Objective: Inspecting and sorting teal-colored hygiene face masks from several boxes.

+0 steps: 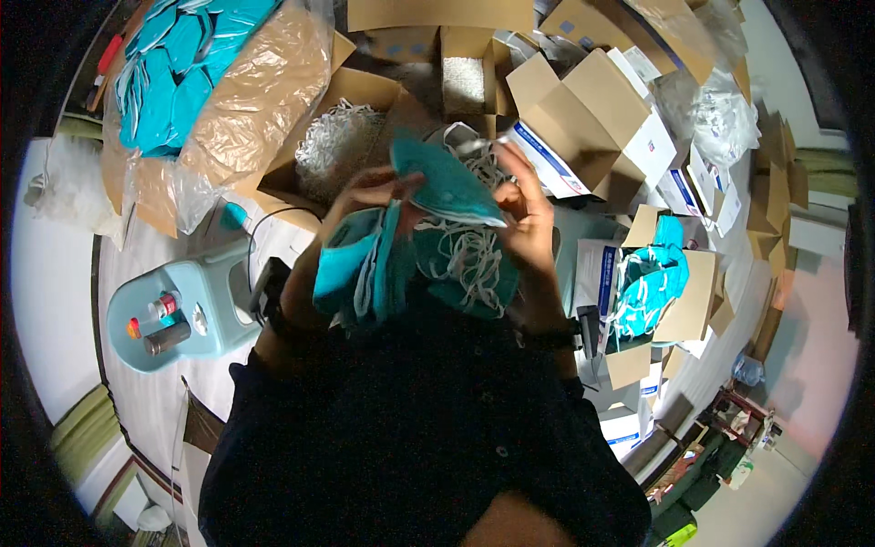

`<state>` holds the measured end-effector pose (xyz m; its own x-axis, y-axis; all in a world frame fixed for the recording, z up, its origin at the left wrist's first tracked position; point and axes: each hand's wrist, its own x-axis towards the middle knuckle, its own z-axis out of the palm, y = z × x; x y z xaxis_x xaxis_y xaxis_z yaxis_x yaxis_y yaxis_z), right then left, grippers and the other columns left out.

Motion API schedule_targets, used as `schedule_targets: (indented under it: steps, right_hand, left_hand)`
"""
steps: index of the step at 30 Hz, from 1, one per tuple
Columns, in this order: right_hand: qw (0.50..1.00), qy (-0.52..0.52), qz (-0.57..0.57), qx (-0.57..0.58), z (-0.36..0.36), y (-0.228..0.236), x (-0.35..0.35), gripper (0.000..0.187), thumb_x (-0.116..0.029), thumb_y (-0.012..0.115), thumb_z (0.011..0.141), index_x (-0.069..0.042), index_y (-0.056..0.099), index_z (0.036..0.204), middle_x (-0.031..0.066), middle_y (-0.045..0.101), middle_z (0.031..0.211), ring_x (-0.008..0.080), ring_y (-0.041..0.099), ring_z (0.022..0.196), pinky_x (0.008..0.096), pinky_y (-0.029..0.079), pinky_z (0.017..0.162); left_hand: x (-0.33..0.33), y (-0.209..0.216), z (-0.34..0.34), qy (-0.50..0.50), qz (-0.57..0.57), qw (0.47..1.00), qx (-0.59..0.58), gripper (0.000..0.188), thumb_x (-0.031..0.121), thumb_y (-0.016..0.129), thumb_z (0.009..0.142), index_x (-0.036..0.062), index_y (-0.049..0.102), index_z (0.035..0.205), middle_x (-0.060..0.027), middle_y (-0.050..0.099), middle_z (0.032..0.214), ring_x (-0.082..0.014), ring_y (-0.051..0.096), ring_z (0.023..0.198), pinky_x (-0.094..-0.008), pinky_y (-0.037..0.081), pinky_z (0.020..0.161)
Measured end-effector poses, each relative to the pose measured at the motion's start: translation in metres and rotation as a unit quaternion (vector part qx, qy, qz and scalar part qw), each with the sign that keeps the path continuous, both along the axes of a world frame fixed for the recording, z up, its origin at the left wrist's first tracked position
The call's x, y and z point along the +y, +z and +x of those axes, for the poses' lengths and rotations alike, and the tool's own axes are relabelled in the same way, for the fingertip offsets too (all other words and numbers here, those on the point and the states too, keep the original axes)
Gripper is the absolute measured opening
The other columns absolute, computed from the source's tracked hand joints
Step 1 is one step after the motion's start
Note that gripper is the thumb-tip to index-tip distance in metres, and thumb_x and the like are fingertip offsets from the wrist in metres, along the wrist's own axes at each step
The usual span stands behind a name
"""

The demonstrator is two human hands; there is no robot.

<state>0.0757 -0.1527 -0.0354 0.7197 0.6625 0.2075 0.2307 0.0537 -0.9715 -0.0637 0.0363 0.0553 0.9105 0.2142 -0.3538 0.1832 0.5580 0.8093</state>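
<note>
Centre of frame, close to the body: both hands raised over a pile of teal face masks.

Left hand [365,196], just left of centre: fingers curled and pressed together on the edge of 1 teal mask [444,185], which stands tilted between the 2 hands, cupped side down. Below this hand hangs a bunch of teal masks [365,264], apparently draped against the left forearm; how they are held, cannot tell.

Right hand [524,214], just right of centre: fingers bent, closed on the far end of the same mask and on a tangle of white ear loops [460,251] that trails down beneath it.

Upper centre, behind the hands: open cardboard box [351,137] holding loose white elastic loops.

Upper left of frame: clear plastic bag [246,100] lying over cardboard, with a heap of teal masks inside it at its top-left end.

Upper right: several open cardboard cartons [592,109] and small white-and-blue boxes [547,159], crowded together.

Right of centre: another small box with teal masks [652,278] spilling out of it, well apart from the hands.

Left, lower: light-blue plastic stool [196,305] with 2 small cans lying on its seat.

Lower half of frame: the person's dark shirt [410,428] fills the view.
</note>
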Motion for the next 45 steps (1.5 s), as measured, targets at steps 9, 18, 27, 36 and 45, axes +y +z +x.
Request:
schedule_targets:
  steps: [9,18,27,36,45]
  right_hand:
    - [0.977,-0.041,0.076,0.197,-0.008,0.029,0.015,0.017,0.001,0.060,0.085,0.002,0.061,0.102,0.0024,0.063,0.083,0.0078,0.056,0.075,0.0224,0.044,0.071]
    - [0.972,-0.182,-0.029,-0.146,-0.014,0.041,0.023,0.017,-0.005,0.073,0.073,-0.004,0.066,0.089,0.0057,0.059,0.077,0.0150,0.053,0.067,0.0257,0.043,0.063]
    - [0.987,-0.153,0.032,-0.033,0.008,-0.036,0.000,0.007,-0.002,0.063,0.083,-0.002,0.059,0.077,-0.0005,0.056,0.072,0.0069,0.047,0.066,0.0208,0.039,0.063]
    - [0.957,-0.093,-0.159,-0.224,-0.024,0.031,0.007,0.022,-0.003,0.063,0.080,-0.008,0.067,0.101,0.0089,0.066,0.092,0.0185,0.061,0.075,0.0258,0.047,0.065]
    - [0.956,-0.065,-0.087,-0.273,-0.041,0.025,0.028,0.022,-0.001,0.062,0.068,-0.011,0.066,0.087,0.0083,0.064,0.083,0.0264,0.064,0.072,0.0323,0.051,0.064]
  left_hand:
    - [0.004,-0.013,0.005,-0.157,0.354,0.921,0.037,0.034,0.033,0.066,0.085,-0.0003,0.063,0.094,-0.0079,0.062,0.076,-0.0123,0.057,0.071,-0.0270,0.046,0.063]
    - [-0.007,-0.021,0.024,-0.068,0.451,0.888,-0.056,0.016,0.017,0.061,0.088,0.0025,0.062,0.095,-0.0095,0.059,0.073,-0.0142,0.054,0.065,-0.0300,0.046,0.062]
    - [-0.008,-0.027,0.017,-0.078,0.478,0.872,-0.074,0.013,0.012,0.061,0.087,0.0015,0.064,0.093,-0.0112,0.061,0.075,-0.0127,0.056,0.066,-0.0269,0.045,0.061]
    - [0.005,-0.041,0.012,0.056,0.216,0.974,-0.045,0.012,0.005,0.058,0.089,-0.0026,0.065,0.094,-0.0020,0.065,0.083,-0.0055,0.056,0.074,-0.0210,0.045,0.069]
    - [-0.001,-0.045,0.016,0.075,0.292,0.952,-0.049,0.011,0.004,0.060,0.087,-0.0010,0.066,0.095,-0.0028,0.066,0.083,-0.0071,0.056,0.076,-0.0228,0.045,0.070]
